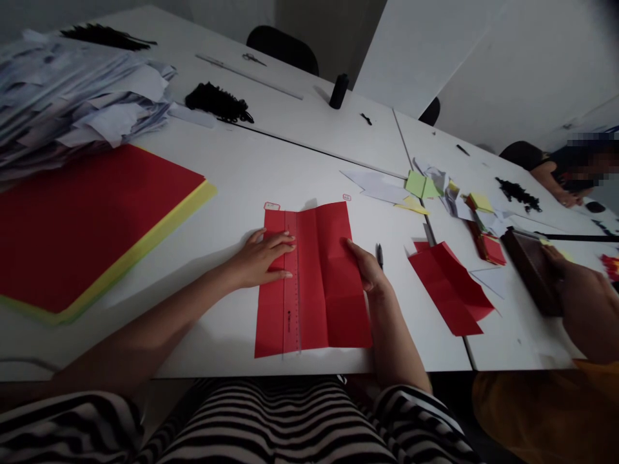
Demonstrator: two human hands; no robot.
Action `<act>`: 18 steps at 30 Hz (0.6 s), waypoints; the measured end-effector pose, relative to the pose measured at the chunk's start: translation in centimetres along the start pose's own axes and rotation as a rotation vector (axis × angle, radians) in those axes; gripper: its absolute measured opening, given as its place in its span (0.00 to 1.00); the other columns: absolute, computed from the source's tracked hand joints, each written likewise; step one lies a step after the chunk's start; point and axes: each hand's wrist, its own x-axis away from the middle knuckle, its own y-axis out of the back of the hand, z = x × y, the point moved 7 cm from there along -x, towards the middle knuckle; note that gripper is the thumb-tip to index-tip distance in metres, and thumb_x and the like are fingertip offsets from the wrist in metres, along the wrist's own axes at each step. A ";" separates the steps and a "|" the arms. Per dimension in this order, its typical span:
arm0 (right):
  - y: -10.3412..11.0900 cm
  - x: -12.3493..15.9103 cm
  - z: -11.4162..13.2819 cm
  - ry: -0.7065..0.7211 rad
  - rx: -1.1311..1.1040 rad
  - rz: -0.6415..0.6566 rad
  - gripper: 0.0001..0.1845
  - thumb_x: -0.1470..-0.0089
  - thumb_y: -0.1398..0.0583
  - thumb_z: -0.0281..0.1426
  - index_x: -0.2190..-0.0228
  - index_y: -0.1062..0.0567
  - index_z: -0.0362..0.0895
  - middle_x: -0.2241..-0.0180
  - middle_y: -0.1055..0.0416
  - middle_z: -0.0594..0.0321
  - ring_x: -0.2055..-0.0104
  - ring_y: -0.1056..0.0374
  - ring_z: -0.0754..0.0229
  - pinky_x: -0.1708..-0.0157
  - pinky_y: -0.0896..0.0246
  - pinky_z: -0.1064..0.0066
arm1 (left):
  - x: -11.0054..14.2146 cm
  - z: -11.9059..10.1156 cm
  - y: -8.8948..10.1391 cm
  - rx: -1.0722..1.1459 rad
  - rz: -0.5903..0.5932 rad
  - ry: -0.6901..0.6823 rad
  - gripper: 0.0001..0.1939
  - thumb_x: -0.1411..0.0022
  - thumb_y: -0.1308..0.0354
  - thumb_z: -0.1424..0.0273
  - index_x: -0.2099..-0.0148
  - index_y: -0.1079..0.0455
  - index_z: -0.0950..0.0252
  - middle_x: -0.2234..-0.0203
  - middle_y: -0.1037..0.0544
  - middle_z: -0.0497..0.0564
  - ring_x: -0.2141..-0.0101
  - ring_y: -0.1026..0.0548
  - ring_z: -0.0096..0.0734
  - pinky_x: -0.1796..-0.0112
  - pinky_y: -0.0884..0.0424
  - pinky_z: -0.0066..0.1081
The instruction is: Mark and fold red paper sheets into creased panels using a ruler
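A creased red paper sheet (329, 283) lies flat on the white table (232, 187) in front of me. A clear ruler (291, 303) lies lengthwise on its left part. My left hand (261, 258) presses flat on the ruler and the paper's left edge, fingers stretched out. My right hand (367, 267) rests on the sheet's right edge, fingers curled over the paper. A black pen (380, 255) lies just right of that hand.
A stack of red and yellow sheets (87, 225) sits at the left, a heap of white paper (62, 96) behind it. Another folded red sheet (449, 283) and coloured scraps (425, 187) lie to the right. A co-worker's hand (575, 283) holds a dark box (532, 267). Another person sits at the far right.
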 end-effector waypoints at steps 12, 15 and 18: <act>-2.6 0.9 0.7 0.105 0.068 0.254 0.28 0.45 0.43 0.50 0.48 0.31 0.51 0.50 0.28 0.57 0.51 0.31 0.54 0.58 0.30 0.60 | 0.0 0.3 -0.4 -0.042 -0.010 0.004 0.25 0.40 0.42 0.57 0.44 0.35 0.62 0.39 0.38 0.59 0.41 0.37 0.46 0.39 0.60 0.50; -3.2 1.0 -0.4 0.127 0.189 0.238 0.21 0.48 0.39 0.39 0.52 0.28 0.48 0.53 0.26 0.58 0.55 0.29 0.57 0.55 0.31 0.62 | -0.1 0.3 -0.4 -0.029 -0.020 -0.011 0.27 0.42 0.42 0.61 0.41 0.37 0.61 0.38 0.39 0.59 0.41 0.37 0.47 0.39 0.59 0.51; -3.6 1.0 -0.4 0.340 0.526 0.126 0.17 0.46 0.43 0.33 0.54 0.26 0.48 0.58 0.25 0.60 0.58 0.29 0.57 0.56 0.32 0.62 | -0.1 0.2 -0.2 -0.030 -0.023 -0.009 0.27 0.43 0.41 0.63 0.41 0.36 0.60 0.38 0.38 0.58 0.42 0.36 0.48 0.39 0.57 0.52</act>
